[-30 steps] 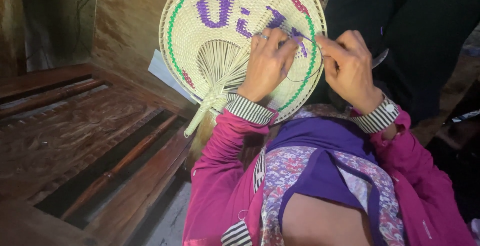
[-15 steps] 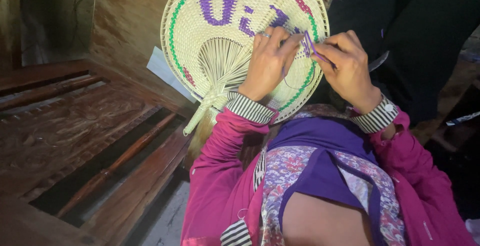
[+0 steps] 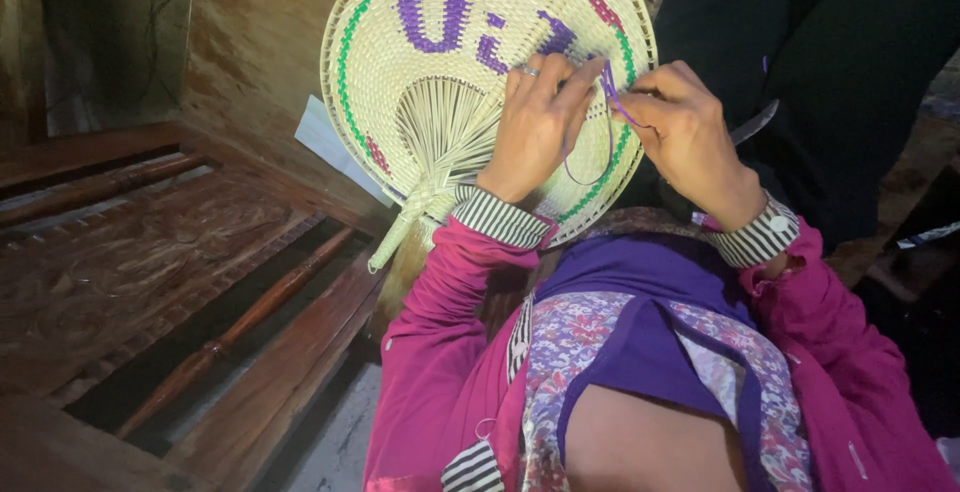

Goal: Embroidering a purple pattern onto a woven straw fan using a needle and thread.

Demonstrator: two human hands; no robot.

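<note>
A carved wooden bed frame is seen at the left. A round woven palm-leaf fan is held up above the lap, pressed by the left hand, fingers spread flat on it. A purple strip is pinched in the right hand, fingers clenched.

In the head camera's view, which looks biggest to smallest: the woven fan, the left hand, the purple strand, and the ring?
1. Woven fan, by far the largest.
2. Left hand.
3. Purple strand, thin, partly hidden between the hands.
4. Ring on a left finger, smallest.
</note>
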